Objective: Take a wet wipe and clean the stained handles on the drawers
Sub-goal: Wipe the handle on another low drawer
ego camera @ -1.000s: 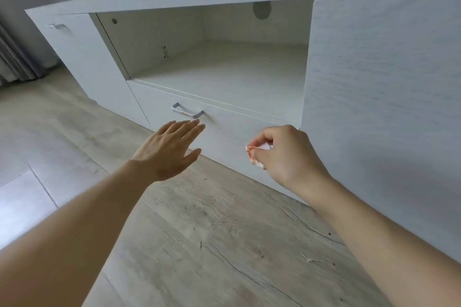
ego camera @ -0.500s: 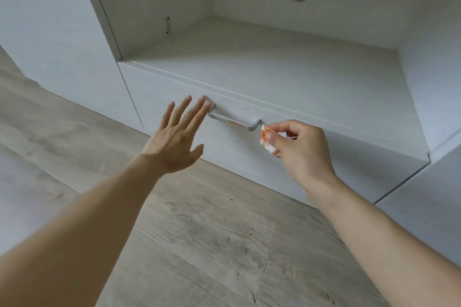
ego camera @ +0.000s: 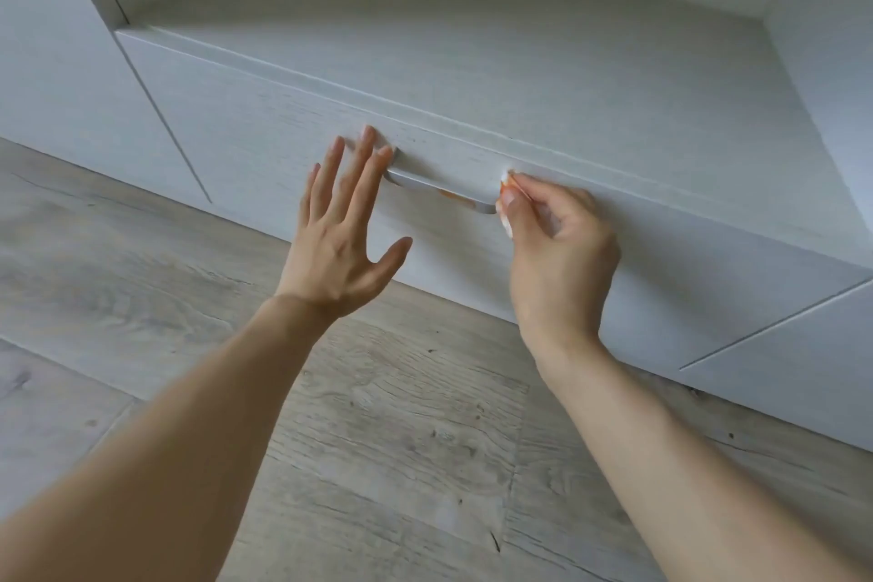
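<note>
**Pale wood cabinet, stained handle, wipe at its right end**

Whitewashed wood grain covers the whole cabinet [ego camera: 71, 61], which stands on a grey plank floor [ego camera: 401, 463]. At far left is a plain closed panel, then a vertical seam where the drawer [ego camera: 264, 147] begins. Above the drawer runs an open shelf [ego camera: 519, 52] — nothing shows on it in this view. What the drawer holds cannot be told, since its front is closed.

The left hand [ego camera: 335, 246] is flat against the drawer front, fingers straight and spread, gripping nothing; its fingertips [ego camera: 383, 152] reach the left end of the handle [ego camera: 439, 189]. The handle is a short metal bar standing off the drawer front, with an orange smear towards its right half.

At the bar's right end sits the wipe [ego camera: 505, 189] — a small white wad, tinged orange, pressed against the metal. The right hand [ego camera: 557, 250] pinches it between thumb and curled fingers, so most of the wipe is hidden inside the grip. Further right the drawer front ends at a slanting seam, with another closed panel [ego camera: 779, 345] beyond.
</note>
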{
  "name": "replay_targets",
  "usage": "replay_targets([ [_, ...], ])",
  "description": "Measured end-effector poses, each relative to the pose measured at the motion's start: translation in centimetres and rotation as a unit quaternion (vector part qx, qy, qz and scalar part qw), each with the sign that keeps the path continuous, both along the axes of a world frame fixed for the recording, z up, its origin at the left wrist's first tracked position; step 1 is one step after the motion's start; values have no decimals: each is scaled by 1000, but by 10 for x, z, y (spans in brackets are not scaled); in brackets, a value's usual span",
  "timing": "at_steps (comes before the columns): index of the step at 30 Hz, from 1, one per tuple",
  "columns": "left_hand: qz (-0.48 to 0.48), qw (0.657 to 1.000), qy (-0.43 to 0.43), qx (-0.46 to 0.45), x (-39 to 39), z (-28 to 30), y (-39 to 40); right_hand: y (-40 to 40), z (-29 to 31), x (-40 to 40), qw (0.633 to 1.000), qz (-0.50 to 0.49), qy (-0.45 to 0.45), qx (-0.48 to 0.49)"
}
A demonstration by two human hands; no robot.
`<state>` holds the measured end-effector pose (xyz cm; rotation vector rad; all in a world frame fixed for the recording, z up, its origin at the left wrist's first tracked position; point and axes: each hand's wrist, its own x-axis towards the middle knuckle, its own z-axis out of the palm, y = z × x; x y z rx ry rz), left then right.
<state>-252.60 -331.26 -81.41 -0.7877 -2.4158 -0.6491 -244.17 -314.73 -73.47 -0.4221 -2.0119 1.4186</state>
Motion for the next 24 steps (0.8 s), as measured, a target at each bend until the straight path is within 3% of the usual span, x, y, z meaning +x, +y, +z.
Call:
replay_targets([
  [4,12,999,28,14,-6,-8,1,-11,-13,2,999,-11,48,19],
  [9,14,1000,13,-25,1,4,-6,-7,-9,1,990,-13,43,-136],
  [14,-6,997,-1,-71,2,12,-14,-21,-12,4,974,-25,57,-218],
  [20,-21,996,10,-91,-3,15,-18,-25,-14,2,957,-54,84,-271],
  [24,-29,996,37,-74,-10,8,-17,-27,-19,12,965,-27,70,-252],
])
